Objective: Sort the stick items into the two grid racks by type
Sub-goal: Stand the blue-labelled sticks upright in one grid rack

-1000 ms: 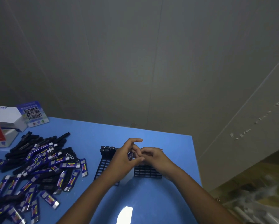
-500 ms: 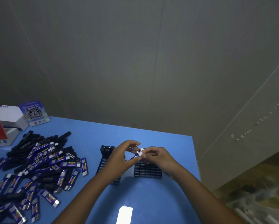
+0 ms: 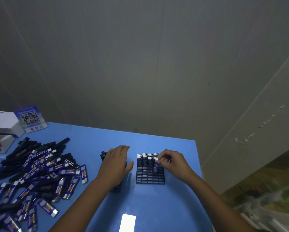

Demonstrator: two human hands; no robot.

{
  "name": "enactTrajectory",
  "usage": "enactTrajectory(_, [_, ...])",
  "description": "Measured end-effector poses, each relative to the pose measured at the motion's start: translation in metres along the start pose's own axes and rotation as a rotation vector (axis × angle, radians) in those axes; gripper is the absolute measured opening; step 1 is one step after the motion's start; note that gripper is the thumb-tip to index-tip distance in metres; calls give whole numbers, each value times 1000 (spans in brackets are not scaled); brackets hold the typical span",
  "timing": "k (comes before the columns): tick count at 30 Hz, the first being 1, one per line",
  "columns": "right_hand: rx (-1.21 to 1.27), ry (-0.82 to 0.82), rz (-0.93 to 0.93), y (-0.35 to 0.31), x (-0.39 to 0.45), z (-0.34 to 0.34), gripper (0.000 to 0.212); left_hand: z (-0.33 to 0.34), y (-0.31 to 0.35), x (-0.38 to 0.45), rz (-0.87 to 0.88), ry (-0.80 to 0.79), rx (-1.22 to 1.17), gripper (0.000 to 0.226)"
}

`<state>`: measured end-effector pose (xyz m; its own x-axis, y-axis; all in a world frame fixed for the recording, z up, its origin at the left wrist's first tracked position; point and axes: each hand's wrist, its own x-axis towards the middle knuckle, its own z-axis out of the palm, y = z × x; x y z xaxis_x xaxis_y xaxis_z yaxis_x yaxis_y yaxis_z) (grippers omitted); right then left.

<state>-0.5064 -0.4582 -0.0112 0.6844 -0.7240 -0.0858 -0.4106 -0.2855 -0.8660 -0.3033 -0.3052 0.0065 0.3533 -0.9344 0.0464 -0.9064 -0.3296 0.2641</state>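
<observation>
Parted since a moment ago: left hand (image 3: 115,164) now flat, fingers straight, over left rack (image 3: 114,187); right hand (image 3: 171,162) pinching blue stick (image 3: 157,164) upright in right rack (image 3: 150,174). Loose pile (image 3: 34,173) on blue table (image 3: 157,206).

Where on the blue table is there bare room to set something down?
Bare: the far strip of the blue table behind both racks, and between the right rack and the white patch. Crowded: the stick pile on the left, boxes behind it.
</observation>
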Motion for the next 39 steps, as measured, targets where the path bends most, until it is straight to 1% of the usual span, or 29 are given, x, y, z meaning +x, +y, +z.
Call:
enactTrajectory(6, [-383,77,-84,11,6,-15,10,6,-3,2,-19,-31,79,66])
enactTrajectory(10, [-518,64,-94,10,12,-15,9,9,-2,2,-31,-53,129,72])
enactTrajectory(13, [-550,34,-95,10,14,-13,6,15,-3,3,-33,-51,146,77])
enactTrajectory(16, [-566,10,-98,11,14,-11,5,22,-5,3,-39,-38,155,91])
enactTrajectory(18, [-577,10,-101,12,14,-10,5,24,-7,3,-49,-48,168,95])
enactTrajectory(21, [-601,15,-110,14,14,-9,4,25,-7,4,-68,-54,160,88])
enactTrajectory(25, [-675,-22,-124,15,16,-10,4,23,-5,4,-65,-56,147,80])
enactTrajectory(30, [-707,-5,-122,16,16,-5,9,21,-3,5,-63,-52,142,79])
enactTrajectory(35, [-737,-17,-96,4,12,-6,8,14,-3,-2,-69,-38,107,77])
enactTrajectory(37, [-731,-4,-100,-5,7,-6,14,10,-4,-7,-71,-22,100,77])
enactTrajectory(39, [-727,22,-107,-16,-1,-3,27,4,-6,-12,-71,9,98,76])
